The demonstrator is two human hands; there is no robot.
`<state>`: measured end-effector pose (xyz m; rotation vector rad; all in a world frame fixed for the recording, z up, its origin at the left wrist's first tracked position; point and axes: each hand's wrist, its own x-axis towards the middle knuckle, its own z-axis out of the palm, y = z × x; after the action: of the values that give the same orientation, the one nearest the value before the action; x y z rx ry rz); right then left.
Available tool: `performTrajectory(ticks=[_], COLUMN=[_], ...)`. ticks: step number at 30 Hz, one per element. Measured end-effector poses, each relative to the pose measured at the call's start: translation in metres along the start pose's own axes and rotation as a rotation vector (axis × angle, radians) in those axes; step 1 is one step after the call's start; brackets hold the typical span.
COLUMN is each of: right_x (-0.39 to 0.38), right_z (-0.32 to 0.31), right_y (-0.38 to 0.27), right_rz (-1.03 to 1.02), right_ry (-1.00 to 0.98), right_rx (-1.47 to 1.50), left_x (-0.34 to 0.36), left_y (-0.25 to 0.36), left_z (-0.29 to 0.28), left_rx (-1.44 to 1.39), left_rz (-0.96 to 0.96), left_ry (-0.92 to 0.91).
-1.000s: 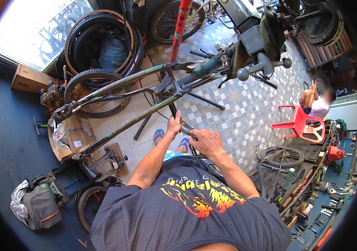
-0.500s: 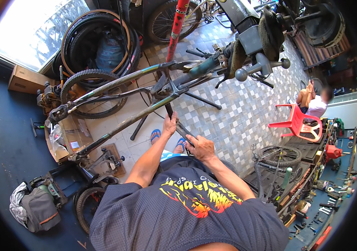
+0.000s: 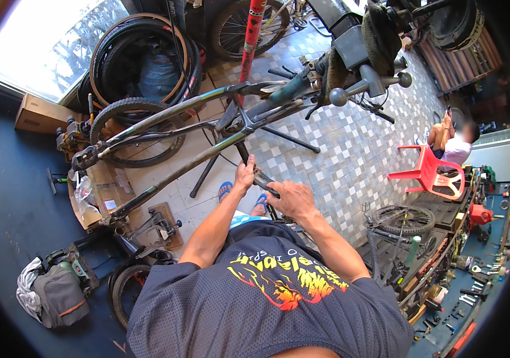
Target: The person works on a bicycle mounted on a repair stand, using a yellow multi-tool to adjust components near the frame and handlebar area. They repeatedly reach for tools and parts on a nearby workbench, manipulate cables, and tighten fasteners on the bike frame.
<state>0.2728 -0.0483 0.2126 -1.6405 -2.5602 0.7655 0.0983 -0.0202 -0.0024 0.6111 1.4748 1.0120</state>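
A bicycle frame (image 3: 177, 170) with its worn dark paint hangs level in front of me, held by the grey clamp (image 3: 359, 51) of a repair stand. My left hand (image 3: 245, 174) is closed round a dark tube (image 3: 242, 150) that runs down from the middle of the frame. Just to the right, my right hand (image 3: 292, 198) is wrapped over the near end of a dark bar (image 3: 262, 178). The bar's far end reaches my left hand. Whether bar and tube are joined there, I cannot tell.
A red pole (image 3: 251, 45) rises behind the frame, with stand legs (image 3: 291, 140) on the tiled floor. Tyres (image 3: 94, 68) and a cardboard box (image 3: 103, 194) are at left. A red chair (image 3: 431, 173), a seated person (image 3: 455, 146) and a tool-covered bench (image 3: 434, 286) are at right.
My right hand has shifted slightly up and right, and its fingers now curl over the bar's end rather than lying along it. My left hand keeps its grip. The whole view has moved slightly.
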Motion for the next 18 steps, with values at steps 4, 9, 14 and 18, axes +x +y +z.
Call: performTrajectory(ticks=[4,9,14,18], right_x=[0.007,-0.002,-0.012,-0.011], right_z=[-0.013,0.018,0.071,0.099], right_y=[-0.007,0.005,0.033,0.053], right_rz=[-0.010,-0.060,-0.156,-0.187], right_ry=[-0.034,0.096,0.265,0.286], right_rx=[-0.001,-0.033,-0.021,0.032], left_x=[0.000,0.008,0.025,0.031], left_y=[0.004,-0.006,-0.026,-0.029], left_z=[0.003,0.000,-0.004,-0.009], left_rx=[-0.006,0.035,0.067,0.078], left_rz=[-0.033,0.040,0.053,0.114], left_ry=[0.009,0.020,0.050,0.056])
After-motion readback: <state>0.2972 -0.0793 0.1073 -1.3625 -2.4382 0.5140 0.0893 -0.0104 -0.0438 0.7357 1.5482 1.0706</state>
